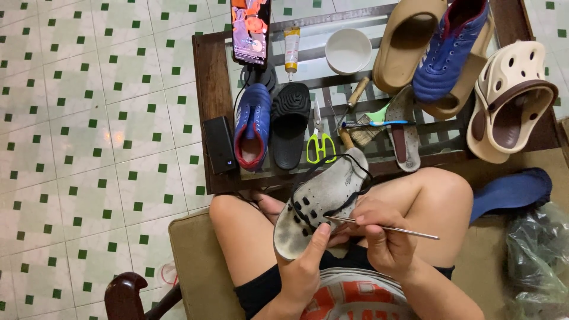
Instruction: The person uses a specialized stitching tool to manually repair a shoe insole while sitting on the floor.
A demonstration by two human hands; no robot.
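The right hand [385, 240] pinches a thin metal awl [385, 228] between thumb and fingers, its shaft lying almost level and its tip at the upper of a worn white clog [320, 204]. The left hand [305, 266] cups the clog from below at the toe end, thumb pressed to the sole edge, holding it over the lap between the knees. A dark strap or thread [355, 172] loops over the clog's heel end; which of the two it is cannot be told from this view.

Ahead stands the glass-topped bench [207, 89] with green-handled scissors [320, 142], a glue tube [291, 50], a white bowl [348, 50], a toothbrush [379, 123], a loose insole [406, 133], a blue shoe [253, 124], a black sandal [290, 124] and a propped phone [251, 29].

Risk: the awl points toward the left thumb, so a slip off the firm upper could drive the tip into it. The unsupported clog may also twist under pressure, tearing the pierced hole wider.
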